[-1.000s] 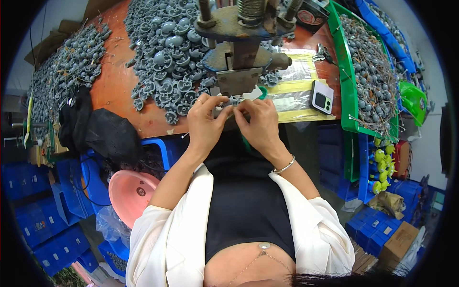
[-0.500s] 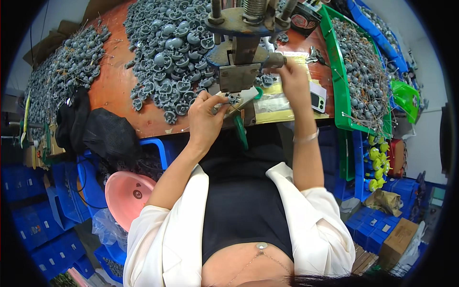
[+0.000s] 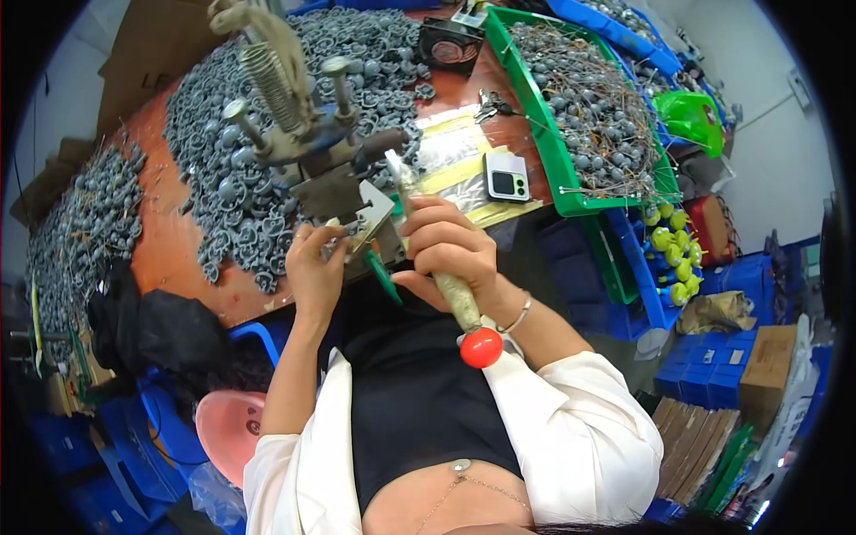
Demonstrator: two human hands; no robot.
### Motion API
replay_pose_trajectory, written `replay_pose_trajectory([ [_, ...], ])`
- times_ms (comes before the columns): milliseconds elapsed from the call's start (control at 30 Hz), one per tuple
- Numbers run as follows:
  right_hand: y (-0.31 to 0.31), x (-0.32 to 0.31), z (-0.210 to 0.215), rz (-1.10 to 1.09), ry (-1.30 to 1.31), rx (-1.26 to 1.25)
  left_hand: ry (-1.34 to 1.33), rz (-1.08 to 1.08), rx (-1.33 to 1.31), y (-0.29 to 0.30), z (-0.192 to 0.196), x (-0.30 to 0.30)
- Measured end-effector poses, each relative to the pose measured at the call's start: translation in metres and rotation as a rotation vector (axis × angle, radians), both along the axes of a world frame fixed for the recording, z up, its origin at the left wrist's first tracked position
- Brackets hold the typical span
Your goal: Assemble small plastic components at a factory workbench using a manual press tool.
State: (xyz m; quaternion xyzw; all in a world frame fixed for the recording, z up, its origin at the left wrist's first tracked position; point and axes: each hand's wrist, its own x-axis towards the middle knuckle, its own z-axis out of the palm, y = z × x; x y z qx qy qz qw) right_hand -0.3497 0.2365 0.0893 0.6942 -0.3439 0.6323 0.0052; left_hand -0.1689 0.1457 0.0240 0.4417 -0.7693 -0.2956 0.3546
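My right hand (image 3: 450,245) is wrapped round a long lever handle (image 3: 457,299) bound in worn, pale wrapping, with a red ball knob (image 3: 481,348) on its lower end. The handle slants down toward me, its upper end beside the shaft of a hand press (image 3: 325,192). My left hand (image 3: 316,263) is closed at the fingertips, pinching a small grey plastic part (image 3: 349,225) under the press head. Fingers partly hide that part. A green piece (image 3: 382,276) sticks out below the press base, between my hands.
Heaps of grey plastic parts (image 3: 236,192) cover the reddish table (image 3: 160,227). Right of the press lie a phone (image 3: 506,176), yellow-edged sheets (image 3: 455,147) and keys (image 3: 493,104). A green tray (image 3: 557,156) holds wired grey balls. A pink basin (image 3: 223,428) sits lower left.
My right hand has come from beside the press shaft down toward me, now with the lever handle in its grip. My left hand stays at the press head. The whole view has shifted and tilted.
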Motion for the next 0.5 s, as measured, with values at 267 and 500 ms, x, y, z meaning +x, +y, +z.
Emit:
replay_pose_trajectory([
  [267, -0.023, -0.062, 0.039, -0.246, -0.263, 0.215, -0.275, -0.229, 0.005, 0.015, 0.011, 0.024],
  [500, 0.013, -0.168, 0.001, -0.965, 0.218, 0.561, 0.649, -0.417, 0.982, 0.026, 0.053, 0.069],
])
